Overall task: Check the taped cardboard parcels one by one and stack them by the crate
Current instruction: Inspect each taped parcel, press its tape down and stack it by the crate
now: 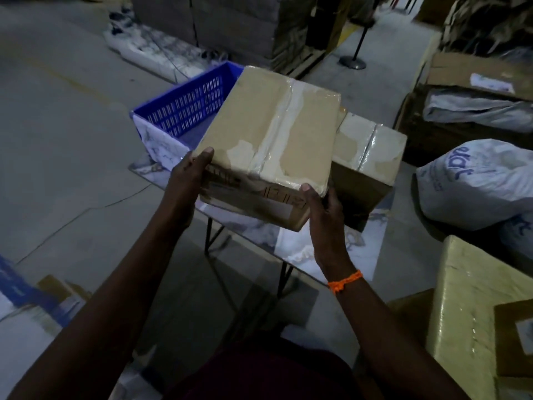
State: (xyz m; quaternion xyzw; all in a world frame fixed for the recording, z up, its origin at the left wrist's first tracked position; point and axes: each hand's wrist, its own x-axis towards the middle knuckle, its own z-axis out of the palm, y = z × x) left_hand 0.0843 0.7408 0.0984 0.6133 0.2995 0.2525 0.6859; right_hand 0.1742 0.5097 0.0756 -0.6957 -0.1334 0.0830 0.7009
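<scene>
Taped parcel held over the bench, between crate and stack

Both hands clasp the parcel (271, 145) at its near end. The left hand (187, 180) is at the left corner and the right hand (323, 215) at the right, each with its thumb on the top edge; the fingers underneath are hidden. The parcel is raised off the bench (302, 249), and its long axis runs away from the person, following the tape seam. The blue crate (184, 111) sits behind it on the left. A second parcel (372, 151) rests on the bench just to the right, partly under the held one's far corner, so the right hand is nearer. My guess is that stacking calls for a short shift right, then down.
</scene>
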